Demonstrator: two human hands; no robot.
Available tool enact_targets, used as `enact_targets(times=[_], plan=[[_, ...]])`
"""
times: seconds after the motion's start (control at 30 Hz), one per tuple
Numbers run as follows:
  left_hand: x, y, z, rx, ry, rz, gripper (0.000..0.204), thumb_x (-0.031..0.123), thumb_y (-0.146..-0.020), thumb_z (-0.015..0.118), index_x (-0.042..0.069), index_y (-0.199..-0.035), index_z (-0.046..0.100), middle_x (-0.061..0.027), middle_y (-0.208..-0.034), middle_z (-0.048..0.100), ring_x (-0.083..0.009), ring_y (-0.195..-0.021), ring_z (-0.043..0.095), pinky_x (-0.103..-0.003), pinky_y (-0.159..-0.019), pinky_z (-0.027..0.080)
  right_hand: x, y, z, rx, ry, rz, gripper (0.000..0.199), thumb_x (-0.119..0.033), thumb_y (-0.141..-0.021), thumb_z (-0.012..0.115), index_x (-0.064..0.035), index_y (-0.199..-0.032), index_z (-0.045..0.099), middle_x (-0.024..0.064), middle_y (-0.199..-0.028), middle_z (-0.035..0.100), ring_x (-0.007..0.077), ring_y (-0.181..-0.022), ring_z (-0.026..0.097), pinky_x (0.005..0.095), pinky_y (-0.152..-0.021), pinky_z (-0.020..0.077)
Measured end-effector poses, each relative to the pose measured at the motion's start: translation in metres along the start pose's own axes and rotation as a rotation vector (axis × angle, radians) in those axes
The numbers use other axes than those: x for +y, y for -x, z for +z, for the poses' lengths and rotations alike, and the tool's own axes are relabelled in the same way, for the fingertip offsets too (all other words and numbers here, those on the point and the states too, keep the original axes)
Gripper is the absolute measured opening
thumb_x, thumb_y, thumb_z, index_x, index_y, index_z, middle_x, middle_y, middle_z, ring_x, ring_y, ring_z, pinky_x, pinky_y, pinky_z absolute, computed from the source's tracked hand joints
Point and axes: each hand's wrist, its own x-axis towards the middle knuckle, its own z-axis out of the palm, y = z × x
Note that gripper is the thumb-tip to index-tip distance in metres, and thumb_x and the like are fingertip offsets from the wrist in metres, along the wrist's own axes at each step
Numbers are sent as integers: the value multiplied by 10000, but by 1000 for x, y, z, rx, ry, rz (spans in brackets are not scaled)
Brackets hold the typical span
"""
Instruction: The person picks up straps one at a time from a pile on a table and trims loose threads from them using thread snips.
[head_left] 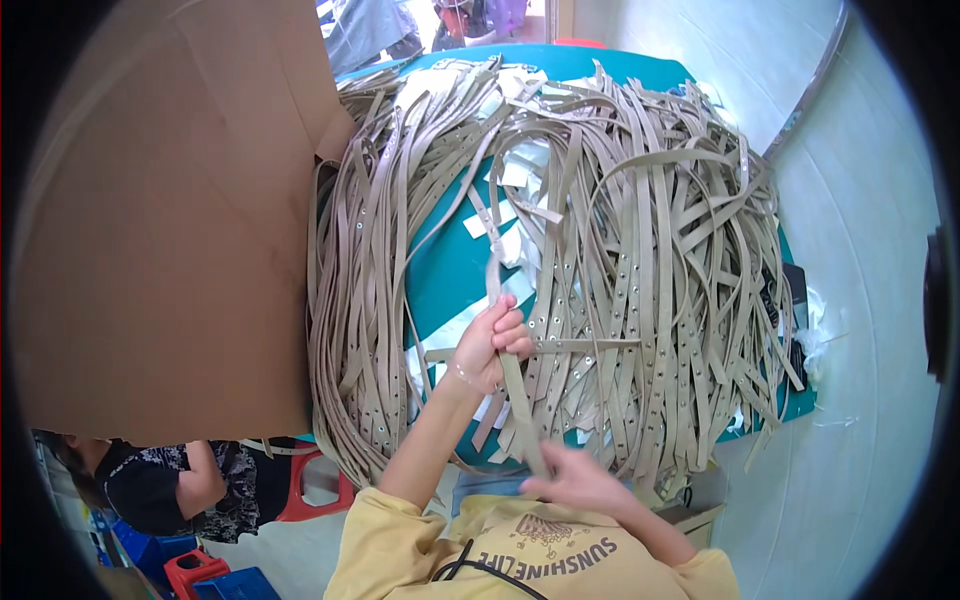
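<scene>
A beige belt strap (519, 405) runs through the fist of my left hand (492, 343), above the middle of the table. Its upper part reaches up among the other straps, and its lower part slants down toward my body. Around that lower part, my right hand (583, 482) has its thumb and fingers closed; the hand is somewhat blurred. On my left lies a thick bundle of beige straps (365, 290), draped over the table edge. To the right, a large tangled heap of similar straps (650, 270) shows rows of metal eyelets.
A tall brown cardboard box (180, 230) stands close on the left. White paper pieces lie on the green tabletop (440, 262). A person (165, 485) sits at the lower left near a red stool (312, 490). A pale wall (860, 220) bounds the right side.
</scene>
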Motion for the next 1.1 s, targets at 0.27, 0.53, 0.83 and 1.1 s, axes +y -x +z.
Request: enact_targets(times=[0.27, 0.53, 0.83, 1.1], plan=[[-39, 33, 27, 169, -1031, 236, 370, 298, -982, 312, 29, -1066, 553, -42, -1025, 573, -156, -940, 558, -308, -895, 405, -48, -49, -23, 106, -447, 23, 209, -158, -860, 597, 6, -989, 585, 30, -753, 620, 60, -613, 526, 210, -558, 418], [79, 19, 39, 126, -569, 513, 279, 213, -966, 403, 21, -1160, 460, 36, -672, 396, -37, -528, 339, -180, -472, 308, -1, 13, -19, -519, -197, 117, 221, -206, -862, 590, 8, -830, 633, 22, -636, 575, 49, -586, 469, 209, -553, 394], [74, 57, 47, -169, -447, 354, 556, 382, -985, 222, -41, -1329, 329, 22, -689, 349, -57, -548, 297, -186, -482, 288, 64, 27, 1, 337, -932, 246, 336, -313, -957, 409, -14, -965, 563, 43, -600, 532, 44, -392, 305, 221, -390, 263], [68, 53, 46, -40, -501, 357, 451, 288, -972, 379, -45, -1276, 395, 30, -758, 432, -63, -667, 415, -203, -587, 386, 20, 35, -40, 644, -1170, 100, 339, -347, -944, 376, -53, -915, 542, 10, -557, 456, 56, -341, 212, 214, -356, 211]])
